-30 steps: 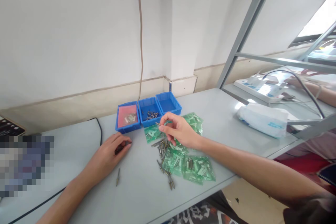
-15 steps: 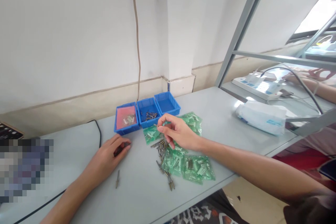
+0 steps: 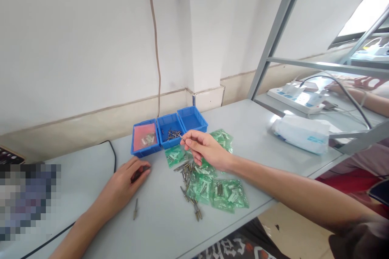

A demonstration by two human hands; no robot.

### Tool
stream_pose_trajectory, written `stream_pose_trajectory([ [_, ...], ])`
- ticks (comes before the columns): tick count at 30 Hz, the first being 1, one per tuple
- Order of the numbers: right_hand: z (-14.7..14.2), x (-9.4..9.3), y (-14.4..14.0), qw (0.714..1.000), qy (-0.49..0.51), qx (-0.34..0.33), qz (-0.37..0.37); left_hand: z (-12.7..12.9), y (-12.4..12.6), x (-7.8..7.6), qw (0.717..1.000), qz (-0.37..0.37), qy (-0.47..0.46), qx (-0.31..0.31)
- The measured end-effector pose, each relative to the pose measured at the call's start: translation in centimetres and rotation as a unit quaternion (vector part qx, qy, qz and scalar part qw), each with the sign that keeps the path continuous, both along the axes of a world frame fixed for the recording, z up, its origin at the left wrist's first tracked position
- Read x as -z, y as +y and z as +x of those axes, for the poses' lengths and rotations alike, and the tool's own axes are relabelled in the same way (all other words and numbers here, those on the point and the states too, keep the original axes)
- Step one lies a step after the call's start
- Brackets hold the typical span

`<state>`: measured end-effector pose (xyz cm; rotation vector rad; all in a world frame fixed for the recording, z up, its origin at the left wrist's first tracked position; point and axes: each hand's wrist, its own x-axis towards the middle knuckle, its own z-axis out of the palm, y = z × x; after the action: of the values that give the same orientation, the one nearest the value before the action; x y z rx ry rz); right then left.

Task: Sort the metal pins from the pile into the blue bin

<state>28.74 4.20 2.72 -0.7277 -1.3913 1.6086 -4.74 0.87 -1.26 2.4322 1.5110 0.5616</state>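
My right hand (image 3: 205,148) is over the green bags, thumb and forefinger pinched on a small screw-like metal part (image 3: 182,138). Just beyond those fingertips is the middle blue tray (image 3: 163,126), with several small dark screws (image 3: 174,134) inside. My left hand (image 3: 126,180) rests on the table with curled fingers; something dark shows within them, too hidden to name. Below it lies a single metal pin (image 3: 135,209). A loose pile of metal pins (image 3: 187,172) spreads beside the green plastic bags (image 3: 230,195), which contain metal and pale pieces.
The left blue tray (image 3: 146,153) contains a pink sheet and a small clear bag. Another blue tray (image 3: 192,119) is at the right. A white soft pack (image 3: 300,133) lies near the metal frame (image 3: 264,60). Black cable (image 3: 113,154) runs along the left; another person's arm (image 3: 367,99) is beyond the frame.
My right thumb and forefinger have come closer together, and the small metal part now shows at their tips. My left hand stays in place. The view has shifted slightly.
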Motion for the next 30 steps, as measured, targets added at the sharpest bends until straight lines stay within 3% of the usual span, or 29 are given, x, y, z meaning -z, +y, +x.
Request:
stream_pose_trajectory([
  [4, 0.0, -0.2, -0.4, 0.998, -0.051, -0.020, 0.027, -0.1, 0.1, 0.1, 1.000, 0.004, 0.000, 0.003],
  [9, 0.1, -0.1, -0.6, 0.984, -0.143, 0.013, 0.106, -0.1, 0.1, 0.2, 1.000, 0.006, 0.003, 0.002],
  [15, 0.1, -0.1, -1.2, 0.918, -0.223, 0.058, 0.323, 0.0, 0.1, 0.0, 1.000, -0.008, 0.007, -0.004],
  [19, 0.1, 0.1, -1.4, 0.888, -0.227, 0.080, 0.391, 0.0, 0.0, 0.0, 1.000, -0.008, 0.001, 0.002],
  [24, 0.1, 0.1, -1.2, 0.907, -0.223, 0.091, 0.345, 0.1, -0.1, -0.1, 1.000, -0.009, 0.005, -0.001],
  [30, 0.0, 0.3, -0.6, 0.982, -0.128, 0.040, 0.134, 0.1, -0.1, -0.2, 1.000, -0.009, 0.007, 0.002],
])
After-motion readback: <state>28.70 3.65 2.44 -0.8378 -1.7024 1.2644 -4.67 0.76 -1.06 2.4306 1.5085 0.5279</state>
